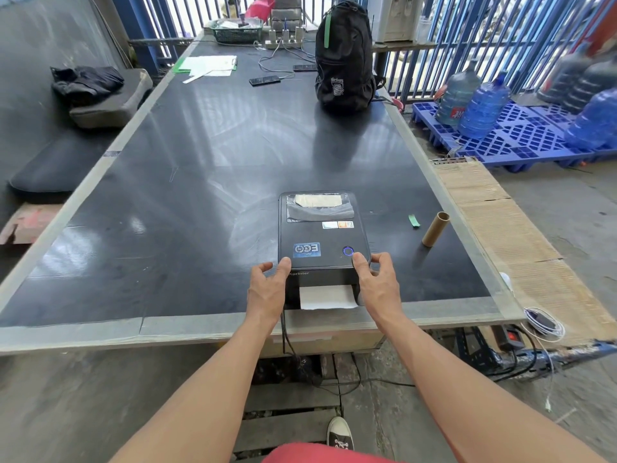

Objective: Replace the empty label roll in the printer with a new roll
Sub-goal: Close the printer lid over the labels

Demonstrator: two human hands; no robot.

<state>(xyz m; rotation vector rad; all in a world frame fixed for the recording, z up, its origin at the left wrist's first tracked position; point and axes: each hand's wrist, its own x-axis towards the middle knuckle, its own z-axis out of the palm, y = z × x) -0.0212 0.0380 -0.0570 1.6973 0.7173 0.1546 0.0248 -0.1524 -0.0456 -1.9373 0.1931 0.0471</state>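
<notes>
Thumbs press the printer (320, 233) lid's front corners; left grip (267, 287) and right grip (379, 284) are loose, holding nothing. It looks like rigid, smooth plastic, best held by its sides.

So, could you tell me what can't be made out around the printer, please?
Head view:
- Roll in the printer: shut lid hides it; the window shows only a pale patch.
- Stickers: text too small.
- Right hand: hand itself hides whether its fingers touch the printer's side.
</notes>
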